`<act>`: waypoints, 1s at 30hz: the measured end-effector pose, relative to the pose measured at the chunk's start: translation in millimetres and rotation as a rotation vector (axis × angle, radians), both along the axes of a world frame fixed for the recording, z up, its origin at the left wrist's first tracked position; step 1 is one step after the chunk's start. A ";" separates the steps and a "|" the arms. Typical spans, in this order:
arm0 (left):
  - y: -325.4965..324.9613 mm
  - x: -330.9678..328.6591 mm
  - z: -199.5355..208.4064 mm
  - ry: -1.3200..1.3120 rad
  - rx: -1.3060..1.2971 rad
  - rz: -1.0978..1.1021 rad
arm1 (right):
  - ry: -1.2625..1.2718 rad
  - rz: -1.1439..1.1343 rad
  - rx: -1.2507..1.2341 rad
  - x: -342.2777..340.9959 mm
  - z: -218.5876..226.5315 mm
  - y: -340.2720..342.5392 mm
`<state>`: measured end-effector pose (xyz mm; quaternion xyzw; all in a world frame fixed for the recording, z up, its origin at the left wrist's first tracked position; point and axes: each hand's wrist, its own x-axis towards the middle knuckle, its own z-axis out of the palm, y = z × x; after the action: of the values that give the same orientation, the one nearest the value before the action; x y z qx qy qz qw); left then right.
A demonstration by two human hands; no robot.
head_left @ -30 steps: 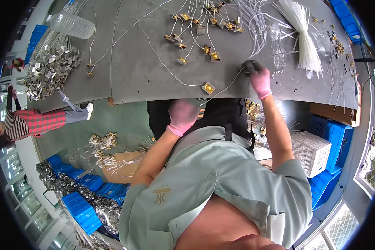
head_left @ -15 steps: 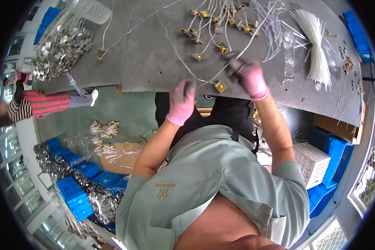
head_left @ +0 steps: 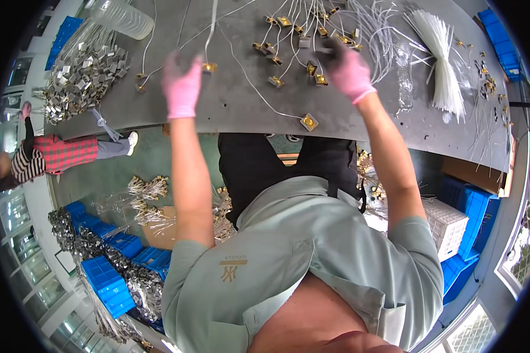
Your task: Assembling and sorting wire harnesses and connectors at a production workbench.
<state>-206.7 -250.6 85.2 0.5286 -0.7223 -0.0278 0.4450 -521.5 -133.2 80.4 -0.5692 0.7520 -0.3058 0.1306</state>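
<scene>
My left hand, in a pink glove with dark fingertips, is over the left part of the grey table. Its thumb and fingers look apart, though motion smears them. Just right of the thumb is a gold-and-silver connector on a white cable. My right hand, gloved alike, reaches toward the bunch of cables at the far middle. Its dark, blurred fingers are close to a gold connector; whether they grip anything is unclear. Another connector lies near the table's front edge, its thin white cable running up and left.
A pile of metal-ended cables and a clear plastic bottle occupy the table's left. At right lies a white cable-tie bundle. Blue crates stand lower left, a white basket lower right. A person in a checked apron stands left.
My left hand has moved left and farther over the table; a connector and cable now lie beside it. My right hand has moved slightly up, toward the cable bunch.
</scene>
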 end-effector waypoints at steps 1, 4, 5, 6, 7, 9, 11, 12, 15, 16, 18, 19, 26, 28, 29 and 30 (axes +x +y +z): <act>-7.1 7.6 6.0 -0.007 0.165 0.006 | 0.036 -0.118 0.035 -27.3 -14.1 10.1; 22.1 -13.3 18.2 -0.081 0.682 -0.258 | 0.263 -0.398 0.247 -96.0 -53.8 49.6; 41.0 -19.8 -4.4 -0.160 0.672 -0.343 | 0.260 -0.416 0.447 -97.9 -48.1 54.8; 60.7 -28.6 -36.3 -0.236 0.660 -0.432 | 0.259 -0.416 0.446 -104.3 -57.7 59.1; 79.1 -44.6 -52.7 -0.238 0.736 -0.458 | 0.275 -0.418 0.460 -112.5 -75.8 67.9; 104.2 -72.6 -67.9 -0.207 0.731 -0.473 | 0.257 -0.414 0.451 -118.5 -86.2 73.6; 114.3 -89.9 -77.6 -0.103 0.502 -0.510 | 0.236 -0.433 0.458 -115.4 -80.1 74.1; 117.5 -94.4 -81.1 -0.102 0.502 -0.510 | 0.215 -0.450 0.458 -113.9 -76.6 72.9; 125.2 -100.4 -71.6 0.322 0.708 -0.594 | 0.271 -0.435 0.454 -125.8 -85.4 80.0; 125.2 -98.0 -63.8 0.319 0.708 -0.596 | 0.269 -0.437 0.454 -133.4 -86.4 84.3; 124.3 -84.7 -45.9 0.504 0.808 -0.657 | -0.563 -0.395 0.356 -138.3 -76.1 91.2; 125.5 -75.1 -36.1 0.500 0.811 -0.665 | -0.857 -0.371 0.260 -136.0 -66.6 96.7; 153.3 -12.3 -28.4 0.742 0.908 -0.762 | -1.423 -0.223 0.071 -81.2 -60.4 98.9; 160.0 3.0 -23.8 0.523 1.042 -0.899 | -1.459 -0.115 0.035 -59.5 -54.6 86.7; 166.2 5.4 -23.0 0.544 1.043 -0.944 | -1.497 -0.088 0.003 -54.7 -56.6 79.4; 170.1 5.8 -22.4 0.538 1.047 -0.952 | -1.499 -0.096 -0.005 -52.2 -57.5 72.4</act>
<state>-200.9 -80.5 62.8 0.2767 -0.6315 -0.6845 0.2366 -573.7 -60.8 22.9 -0.1755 0.4851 -0.6184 0.5929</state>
